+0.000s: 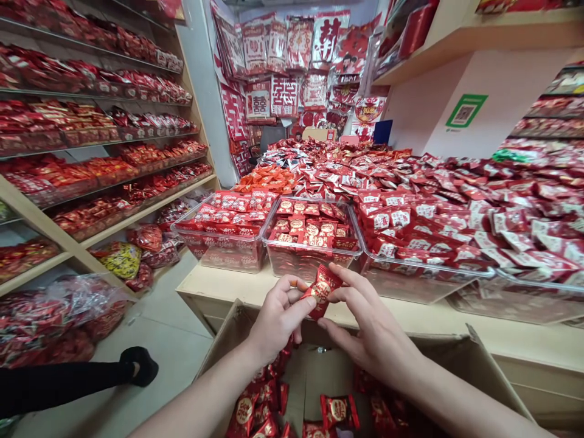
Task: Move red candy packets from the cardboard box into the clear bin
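Note:
A small red wrapped candy (pixel 323 286) with gold lettering is held up over a cardboard box. My left hand (pixel 283 310) grips it from the left, with the thumb pressed on its front. My right hand (pixel 371 328) is spread at the candy's other side; the fingertips touch its upper end and right edge, and the thumb lies close to the lower end. Below both hands, more red wrapped candies (pixel 338 411) lie loose in the cardboard box (pixel 483 365). Just behind the hands stands a clear plastic bin (pixel 314 249) filled with similar red packets.
Other clear bins, one on the left (pixel 223 240) and one on the right (pixel 424 283), line the wooden counter (pixel 196 283). Heaps of red packets lie behind them. Candy shelves (pixel 91 143) rise at left. Someone's black-clad leg and shoe (pixel 139 365) show on the floor.

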A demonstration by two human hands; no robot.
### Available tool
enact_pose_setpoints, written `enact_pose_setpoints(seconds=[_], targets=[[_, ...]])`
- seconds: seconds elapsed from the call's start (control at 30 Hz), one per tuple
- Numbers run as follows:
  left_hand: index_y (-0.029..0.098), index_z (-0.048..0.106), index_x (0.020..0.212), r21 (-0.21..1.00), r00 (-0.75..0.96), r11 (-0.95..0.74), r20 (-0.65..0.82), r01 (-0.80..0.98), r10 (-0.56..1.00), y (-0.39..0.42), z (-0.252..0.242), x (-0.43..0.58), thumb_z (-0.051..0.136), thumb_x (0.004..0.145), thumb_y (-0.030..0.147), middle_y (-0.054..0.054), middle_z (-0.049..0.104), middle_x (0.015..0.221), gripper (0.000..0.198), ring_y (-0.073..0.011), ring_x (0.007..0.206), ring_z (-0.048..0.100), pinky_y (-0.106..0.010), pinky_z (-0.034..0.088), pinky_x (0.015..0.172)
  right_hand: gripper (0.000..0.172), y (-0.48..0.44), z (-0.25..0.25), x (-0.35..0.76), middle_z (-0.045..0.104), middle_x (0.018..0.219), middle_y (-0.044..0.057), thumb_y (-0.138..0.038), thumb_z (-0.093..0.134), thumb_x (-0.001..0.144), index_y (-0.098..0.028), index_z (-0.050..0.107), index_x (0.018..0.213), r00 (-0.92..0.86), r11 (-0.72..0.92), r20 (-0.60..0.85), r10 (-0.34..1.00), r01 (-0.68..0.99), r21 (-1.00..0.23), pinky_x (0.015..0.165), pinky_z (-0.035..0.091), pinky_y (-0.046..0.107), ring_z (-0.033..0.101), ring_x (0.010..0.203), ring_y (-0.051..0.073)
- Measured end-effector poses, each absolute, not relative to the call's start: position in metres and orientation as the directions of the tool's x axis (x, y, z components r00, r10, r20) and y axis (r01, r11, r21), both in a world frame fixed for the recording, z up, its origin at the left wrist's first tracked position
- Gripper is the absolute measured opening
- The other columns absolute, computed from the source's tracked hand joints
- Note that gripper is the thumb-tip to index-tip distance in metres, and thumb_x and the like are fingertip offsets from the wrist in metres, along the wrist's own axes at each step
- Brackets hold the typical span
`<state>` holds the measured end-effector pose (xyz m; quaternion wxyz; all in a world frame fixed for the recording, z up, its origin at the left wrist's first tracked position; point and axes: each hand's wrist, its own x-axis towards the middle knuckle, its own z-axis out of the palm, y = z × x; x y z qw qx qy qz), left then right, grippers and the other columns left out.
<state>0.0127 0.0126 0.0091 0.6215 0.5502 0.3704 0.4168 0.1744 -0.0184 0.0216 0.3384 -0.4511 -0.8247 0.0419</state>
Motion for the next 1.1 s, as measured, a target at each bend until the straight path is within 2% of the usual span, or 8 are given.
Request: enact_pose_setpoints(seconds=[0.17, 0.27, 0.57, 0.77, 0.83, 0.9, 1.03, 1.1], targets=[[0.019, 0.04, 0.08, 0.988, 0.392, 0.077, -0.02, -0.13, 0.92, 0.01, 0.008, 0.015, 0.05, 0.075, 0.032, 0.009, 0.045, 0.052, 0.017, -0.0007, 0.028, 0.035, -0.011, 0.021, 0.028, 0.022, -0.017, 0.02, 0.175, 0.032, 0.128, 0.015, -0.028, 0.052, 0.074, -0.018, 0.044, 0.092, -0.358, 0.582, 0.521, 0.775, 0.726, -0.366, 0.092, 0.036, 0.041, 0.029, 0.119, 0.023], [0.018, 0.04, 0.079, 0.985, 0.399, 0.1, -0.036, -0.142, 0.916, 0.009, 0.008, 0.017, 0.051, 0.075, 0.032, 0.01, 0.042, 0.049, 0.017, -0.0005, 0.027, 0.033, -0.011, 0.022, 0.028, 0.022, -0.016, 0.019, 0.173, 0.033, 0.128, 0.015, -0.025, 0.053, 0.073, -0.016, 0.045, 0.091, -0.377, 0.596, 0.547, 0.748, 0.745, -0.3, 0.093, 0.036, 0.04, 0.029, 0.119, 0.024], [0.018, 0.041, 0.077, 0.982, 0.35, 0.087, -0.023, -0.167, 0.936, 0.008, 0.011, 0.017, 0.051, 0.074, 0.031, 0.009, 0.046, 0.051, 0.017, -0.0014, 0.028, 0.036, -0.012, 0.023, 0.028, 0.027, -0.019, 0.021, 0.172, 0.042, 0.124, 0.018, -0.023, 0.05, 0.076, -0.01, 0.052, 0.1, -0.536, 0.554, 0.595, 0.6, 0.814, 0.174, 0.087, 0.039, 0.043, 0.031, 0.118, 0.031], [0.018, 0.041, 0.075, 0.984, 0.365, 0.065, 0.001, -0.168, 0.931, 0.003, 0.022, 0.012, 0.051, 0.075, 0.035, 0.009, 0.043, 0.047, 0.019, -0.002, 0.028, 0.035, -0.012, 0.024, 0.028, 0.026, -0.018, 0.023, 0.176, 0.048, 0.119, 0.02, -0.016, 0.052, 0.075, -0.007, 0.052, 0.099, -0.661, 0.587, 0.585, 0.47, 0.729, 0.353, 0.081, 0.042, 0.042, 0.032, 0.117, 0.034], [0.019, 0.043, 0.078, 0.983, 0.347, 0.016, 0.05, -0.184, 0.937, 0.002, 0.026, 0.009, 0.046, 0.078, 0.037, 0.01, 0.038, 0.04, 0.018, -0.0029, 0.027, 0.035, -0.012, 0.022, 0.029, 0.024, -0.012, 0.032, 0.176, 0.05, 0.116, 0.02, -0.014, 0.05, 0.075, -0.007, 0.051, 0.098, -0.689, 0.619, 0.583, 0.43, 0.696, 0.365, 0.081, 0.043, 0.041, 0.035, 0.116, 0.032], [0.019, 0.044, 0.081, 0.977, 0.305, -0.04, 0.104, -0.208, 0.947, 0.002, 0.027, 0.005, 0.041, 0.081, 0.037, 0.009, 0.041, 0.042, 0.019, -0.0028, 0.028, 0.036, -0.013, 0.023, 0.031, 0.02, 0.003, 0.047, 0.174, 0.054, 0.111, 0.019, -0.014, 0.048, 0.077, -0.008, 0.051, 0.096, -0.663, 0.642, 0.617, 0.424, 0.7, 0.311, 0.083, 0.043, 0.037, 0.041, 0.112, 0.027], [0.018, 0.044, 0.081, 0.978, 0.278, -0.054, 0.11, -0.2, 0.954, 0.005, 0.024, 0.002, 0.042, 0.08, 0.034, 0.002, 0.057, 0.08, 0.016, 0.001, 0.031, 0.037, -0.014, 0.027, 0.031, 0.014, 0.055, 0.08, 0.156, 0.061, 0.096, 0.011, -0.017, 0.042, 0.08, -0.014, 0.052, 0.089, -0.566, 0.618, 0.612, 0.552, 0.771, 0.156, 0.076, 0.044, 0.03, 0.051, 0.095, 0.02], [0.018, 0.045, 0.082, 0.988, 0.315, -0.029, 0.076, -0.151, 0.946, 0.005, 0.021, 0.003, 0.044, 0.079, 0.034, 0.0, 0.057, 0.084, 0.016, 0.0013, 0.03, 0.036, -0.014, 0.027, 0.03, 0.014, 0.086, 0.089, 0.142, 0.062, 0.089, 0.009, -0.019, 0.039, 0.08, -0.016, 0.052, 0.086, -0.536, 0.567, 0.528, 0.659, 0.815, 0.12, 0.07, 0.043, 0.028, 0.053, 0.086, 0.019]])
